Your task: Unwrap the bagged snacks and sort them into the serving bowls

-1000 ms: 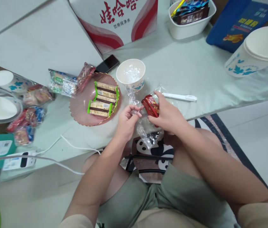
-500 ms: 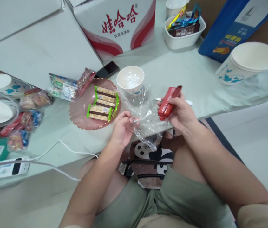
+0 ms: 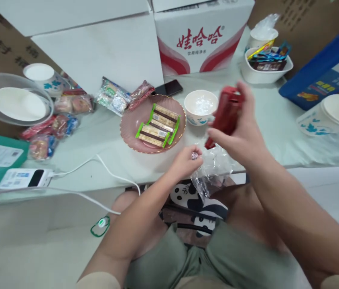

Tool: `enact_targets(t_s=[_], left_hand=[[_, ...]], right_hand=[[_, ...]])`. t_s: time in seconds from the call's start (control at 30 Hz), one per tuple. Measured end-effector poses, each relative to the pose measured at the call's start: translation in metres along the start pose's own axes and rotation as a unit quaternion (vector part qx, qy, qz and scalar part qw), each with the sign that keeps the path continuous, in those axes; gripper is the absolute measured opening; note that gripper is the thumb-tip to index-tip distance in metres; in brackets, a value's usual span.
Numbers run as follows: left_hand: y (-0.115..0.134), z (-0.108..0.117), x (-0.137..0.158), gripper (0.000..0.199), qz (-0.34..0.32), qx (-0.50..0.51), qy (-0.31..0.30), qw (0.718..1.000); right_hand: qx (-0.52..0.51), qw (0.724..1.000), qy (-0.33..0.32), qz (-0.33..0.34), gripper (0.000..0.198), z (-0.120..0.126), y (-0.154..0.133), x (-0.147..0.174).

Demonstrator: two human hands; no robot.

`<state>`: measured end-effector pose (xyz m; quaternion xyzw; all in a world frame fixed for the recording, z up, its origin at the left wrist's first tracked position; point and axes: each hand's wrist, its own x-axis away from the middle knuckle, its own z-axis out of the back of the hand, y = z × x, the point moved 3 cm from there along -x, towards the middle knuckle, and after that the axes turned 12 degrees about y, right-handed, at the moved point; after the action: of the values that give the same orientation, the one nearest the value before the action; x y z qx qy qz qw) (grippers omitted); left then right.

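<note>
Head view: since the earlier frame, the right hand [image 3: 247, 136] has raised the red packet [image 3: 226, 114], which now overlaps the rim of the paper cup [image 3: 198, 120] in view, right of the pink bowl [image 3: 128, 130]. Packet blurred; whether one or several cannot be told. Right hand grips it between thumb and fingers. The left hand [image 3: 187, 162], just off the bowl's lower right, is now closed tighter on clear wrap [image 3: 207, 180]; a crumpled portion shows at the fingers, and wrap hangs over the table edge, right of and nearer the person than the bowl. Unchanged: green-ended bars [image 3: 154, 134] inside the bowl; phone [image 3: 171, 87] beyond it. The whole scene sits further right in view.
</note>
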<state>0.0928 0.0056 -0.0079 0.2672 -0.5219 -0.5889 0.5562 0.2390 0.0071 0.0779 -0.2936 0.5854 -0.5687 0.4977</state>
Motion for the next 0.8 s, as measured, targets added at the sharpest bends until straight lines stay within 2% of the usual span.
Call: enact_targets(t_s=[0.07,0.17,0.23,0.27,0.3,0.37,0.47,0.53,0.57,0.63,0.73,0.8], left_hand=[[0.002,0.004,0.001,0.01,-0.009,-0.011,0.017,1.0],[0.004,0.01,0.003,0.014,-0.036,-0.014,0.05,0.998],[0.003,0.012,0.004,0.013,-0.047,0.006,0.048,0.998],[0.002,0.013,0.004,0.015,-0.051,0.015,0.045,0.998],[0.001,0.015,0.004,0.018,-0.055,0.021,0.045,0.997],[-0.001,0.019,0.003,0.026,-0.065,0.035,0.05,0.996],[-0.002,0.024,0.004,0.029,-0.075,0.102,0.034,0.991],[-0.002,0.026,0.007,0.025,-0.073,0.161,0.029,0.984],[-0.002,0.026,0.008,0.023,-0.066,0.185,0.031,0.98],[-0.001,0.023,0.009,0.029,-0.041,0.216,0.036,0.975],[-0.001,0.014,0.009,0.044,0.007,0.249,0.034,0.968],[-0.002,0.007,0.007,0.046,0.04,0.274,0.041,0.96]], right_hand=[[0.056,0.992,-0.09,0.071,0.099,-0.047,-0.017,-0.013],[0.138,0.966,-0.184,0.117,0.097,-0.111,-0.022,-0.033],[0.174,0.953,-0.214,0.125,0.092,-0.134,-0.019,-0.039],[0.183,0.95,-0.217,0.128,0.087,-0.136,-0.02,-0.038],[0.186,0.951,-0.21,0.132,0.081,-0.132,-0.021,-0.035],[0.178,0.961,-0.165,0.135,0.062,-0.107,-0.025,-0.022],[0.132,0.983,0.003,0.125,0.036,-0.039,-0.024,0.007],[0.093,0.978,0.144,0.116,0.026,0.008,-0.009,0.027],[0.083,0.974,0.189,0.095,0.028,0.026,0.004,0.036],[0.068,0.974,0.21,0.047,0.039,0.05,0.033,0.048],[0.074,0.986,0.146,-0.038,0.062,0.06,0.072,0.051],[0.091,0.988,0.105,-0.074,0.073,0.059,0.087,0.045]])
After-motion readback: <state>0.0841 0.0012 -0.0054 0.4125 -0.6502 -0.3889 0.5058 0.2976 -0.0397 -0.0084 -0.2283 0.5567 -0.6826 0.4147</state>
